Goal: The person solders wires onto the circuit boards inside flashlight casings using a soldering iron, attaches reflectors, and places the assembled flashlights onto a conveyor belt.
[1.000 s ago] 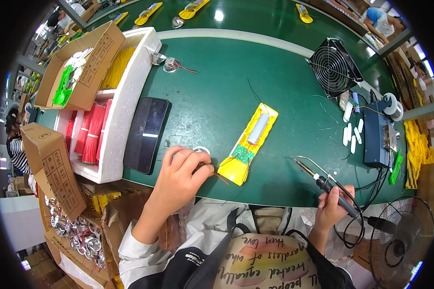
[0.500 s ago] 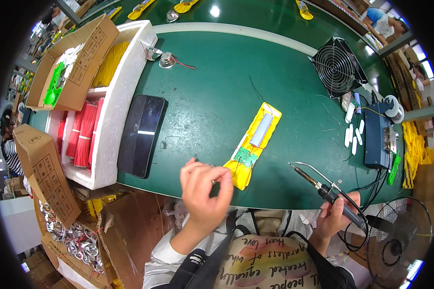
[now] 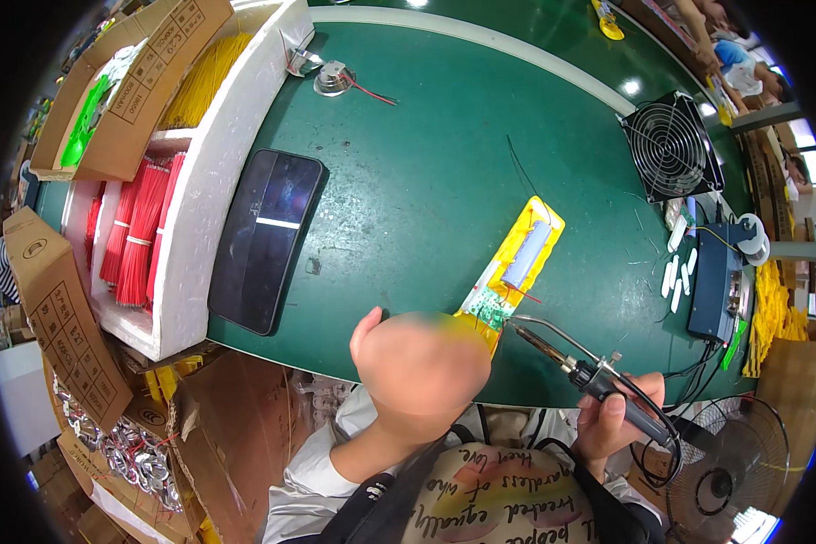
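A long yellow plastic shell (image 3: 551,218) lies at a slant on the green bench. Inside it are a lilac battery cell (image 3: 528,254) and a green circuit board (image 3: 490,308), with a short red wire near the cell's lower end. My right hand (image 3: 615,419) grips a soldering iron (image 3: 598,376) with a curved metal tube beside its barrel. Its tip is at the board's right edge; contact cannot be made out. Over the shell's near end is my left hand (image 3: 422,367), smeared, its fingers unclear, hiding that end.
A white foam box (image 3: 186,254) with red and yellow wires stands left, beside a black phone (image 3: 267,240). A round metal lamp part (image 3: 334,79) lies behind. To the right are a black fan (image 3: 666,145), white pieces (image 3: 675,281), a blue unit (image 3: 712,272) and a wire spool (image 3: 752,238).
The soldering iron's tip has come left to the board. My left hand has moved right, over the shell's near end. A red wire now shows by the cell. The whole view has shifted.
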A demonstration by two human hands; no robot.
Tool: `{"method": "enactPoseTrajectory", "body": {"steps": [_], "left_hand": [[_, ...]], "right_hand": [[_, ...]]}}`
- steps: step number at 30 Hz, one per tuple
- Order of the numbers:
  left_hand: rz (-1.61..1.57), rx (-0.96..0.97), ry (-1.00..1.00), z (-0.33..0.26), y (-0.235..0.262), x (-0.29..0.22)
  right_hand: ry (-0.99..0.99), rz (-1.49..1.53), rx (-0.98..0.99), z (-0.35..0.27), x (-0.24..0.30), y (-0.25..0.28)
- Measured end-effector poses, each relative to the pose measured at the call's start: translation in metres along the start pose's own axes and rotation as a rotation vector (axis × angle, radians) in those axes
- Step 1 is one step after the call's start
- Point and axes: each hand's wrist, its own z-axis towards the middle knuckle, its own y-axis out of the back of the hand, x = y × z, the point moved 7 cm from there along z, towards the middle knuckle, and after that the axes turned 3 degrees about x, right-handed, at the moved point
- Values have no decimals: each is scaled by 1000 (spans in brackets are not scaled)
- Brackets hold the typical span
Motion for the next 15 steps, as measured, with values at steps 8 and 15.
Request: {"method": "enactPoseTrajectory", "body": {"steps": [8,15], "left_hand": [[-23,32,-27,-2,0,-1],[-29,29,-41,-2,-1,1]], "right_hand": [[-49,-37,49,7,8,-12],[-105,-103,84,11,10,-17]]}}
